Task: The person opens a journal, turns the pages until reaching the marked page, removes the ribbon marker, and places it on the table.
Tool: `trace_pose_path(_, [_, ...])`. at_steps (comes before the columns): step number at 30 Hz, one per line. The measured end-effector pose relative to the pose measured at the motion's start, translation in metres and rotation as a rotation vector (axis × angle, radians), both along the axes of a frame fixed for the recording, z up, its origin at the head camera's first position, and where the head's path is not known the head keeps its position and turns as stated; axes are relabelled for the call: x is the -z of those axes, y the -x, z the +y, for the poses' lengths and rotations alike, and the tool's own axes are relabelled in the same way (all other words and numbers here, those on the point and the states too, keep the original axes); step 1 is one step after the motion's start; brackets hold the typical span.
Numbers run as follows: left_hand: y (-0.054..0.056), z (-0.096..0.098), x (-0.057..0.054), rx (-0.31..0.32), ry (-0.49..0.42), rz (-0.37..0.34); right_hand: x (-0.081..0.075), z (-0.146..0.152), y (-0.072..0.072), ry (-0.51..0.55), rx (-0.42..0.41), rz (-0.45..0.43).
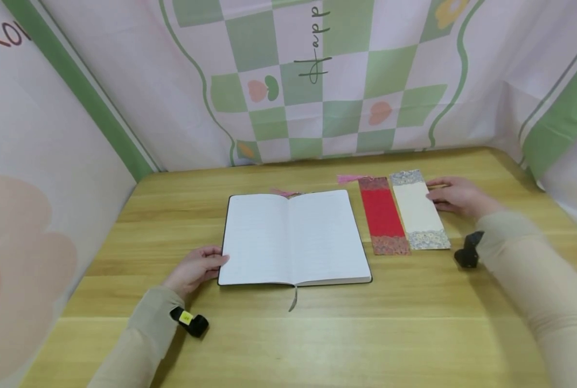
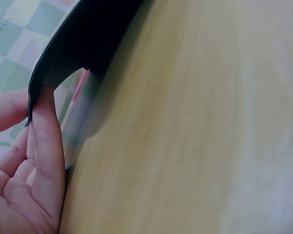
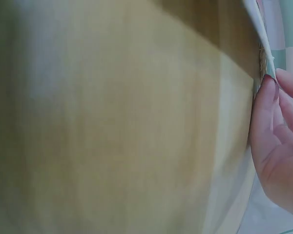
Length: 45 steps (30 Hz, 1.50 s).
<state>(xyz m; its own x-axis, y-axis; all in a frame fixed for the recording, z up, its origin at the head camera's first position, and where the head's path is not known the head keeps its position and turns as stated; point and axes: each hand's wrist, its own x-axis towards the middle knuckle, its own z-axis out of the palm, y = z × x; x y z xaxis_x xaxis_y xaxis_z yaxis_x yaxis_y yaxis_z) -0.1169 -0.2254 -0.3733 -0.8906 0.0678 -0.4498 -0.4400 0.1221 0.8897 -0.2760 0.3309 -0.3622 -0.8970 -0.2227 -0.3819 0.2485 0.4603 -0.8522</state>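
On the counter (image 1: 336, 339), the left hand (image 1: 195, 269) pinches the open notebook (image 1: 256, 237), apparently steadying it, while the right hand (image 1: 457, 197) pinches the cream bookmark (image 1: 417, 210).

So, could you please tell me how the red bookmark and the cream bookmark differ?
The red bookmark has a red middle and reddish patterned ends; the cream bookmark has a cream middle and grey-blue patterned ends. A pink tassel lies at the red bookmark's far end, while none shows on the cream bookmark. The right hand pinches the cream bookmark's edge, but not the red bookmark. Both are long strips.
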Motion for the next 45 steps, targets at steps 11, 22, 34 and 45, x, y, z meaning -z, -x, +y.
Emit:
trace_pose_path(11, [0.000,0.001,-0.001,0.001,-0.002,-0.004,-0.011,0.001,-0.002,0.012,0.004,0.010])
trace_pose_path(22, [-0.001,0.001,-0.002,0.006,-0.004,-0.003,-0.027,-0.068,-0.015,-0.089,-0.217,0.119])
trace_pose_path(34, [-0.002,0.001,-0.005,0.008,-0.001,0.003,-0.028,-0.137,-0.025,-0.135,-0.299,0.236])
trace_pose_path(45, [0.000,0.001,-0.004,0.011,0.011,-0.007,-0.024,-0.191,-0.028,-0.481,-0.490,0.567])
